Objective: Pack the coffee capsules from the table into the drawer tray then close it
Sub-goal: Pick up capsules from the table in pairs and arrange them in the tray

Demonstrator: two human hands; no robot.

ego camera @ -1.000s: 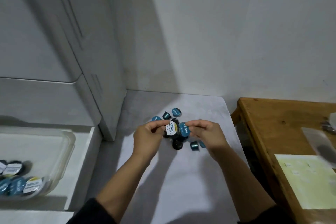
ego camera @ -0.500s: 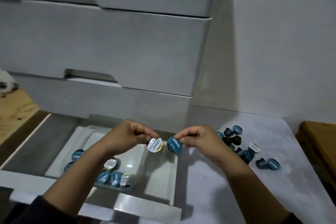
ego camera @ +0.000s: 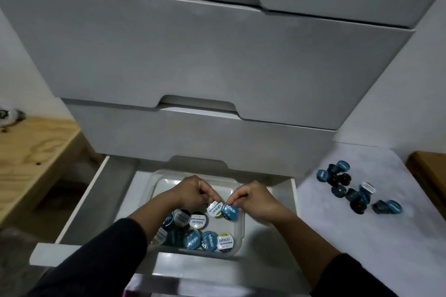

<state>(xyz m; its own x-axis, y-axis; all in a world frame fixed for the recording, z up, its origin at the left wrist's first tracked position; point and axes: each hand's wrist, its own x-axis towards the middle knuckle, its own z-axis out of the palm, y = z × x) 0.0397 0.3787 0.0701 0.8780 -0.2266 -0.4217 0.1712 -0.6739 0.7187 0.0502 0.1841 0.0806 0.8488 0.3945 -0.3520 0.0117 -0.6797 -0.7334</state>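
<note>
Item: placement of two capsules, in progress.

- Left hand [ego camera: 193,191]: we pinch a white-lidded coffee capsule [ego camera: 214,208] between fingertips, held over the clear plastic tray [ego camera: 154,177].
- Right hand [ego camera: 252,196]: we pinch a blue-lidded coffee capsule [ego camera: 230,211], touching or just beside the white one, also above the tray.
- Tray: sits in the open white bottom drawer [ego camera: 82,202]; a packed cluster of blue and white capsules [ego camera: 198,234] fills its near edge.
- Remaining stock: a loose heap of dark and blue capsules [ego camera: 351,188] on the pale grey table top [ego camera: 337,236], well apart to the right.

Step, as we judge it: setting down this pair. Next move calls for lowering both into the bare tray floor behind the cluster, releasing, then returning for the heap; the drawer is not yet to be closed.
</note>
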